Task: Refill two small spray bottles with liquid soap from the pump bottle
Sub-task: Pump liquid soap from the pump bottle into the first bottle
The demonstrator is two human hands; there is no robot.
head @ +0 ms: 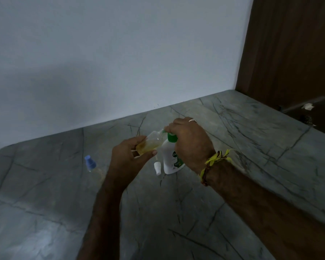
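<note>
1. The left hand (pixel 131 154) grips a small clear spray bottle (pixel 150 142), fingers and thumb curled round its lower body. The bottle is tilted, neck up and to the right, so its open mouth meets the nozzle of the pump bottle (pixel 172 158). I judge the tilt is there to catch the soap straight from the spout without spilling.

2. The right hand (pixel 188 139) lies over the green pump head (pixel 171 136), fingers curled down on it, seemingly pressing. It covers most of the head, so how far the pump is pushed cannot be told.

3. The pump bottle stands upright on the counter (pixel 233 147), just under the right hand. Standing there, it takes the downward push and needs no second hand, which leaves the left free for the small bottle.

4. Yellowish liquid sits in the lower part of the held bottle. It looks partly filled, so this refill seems under way, not done.

5. A white sprayer top (pixel 157 168) with its thin tube lies on the counter just beside the pump bottle, to its left. It is probably the held bottle's own, taken off to open the neck and kept near for refitting.

6. A second small bottle with a blue cap (pixel 91 164) is on the counter, well apart to the left. Its cap is on, and its contents are hard to read in the dim light.

7. The main risk is the narrow mouth slipping off the nozzle, which would send soap onto the counter.
</note>
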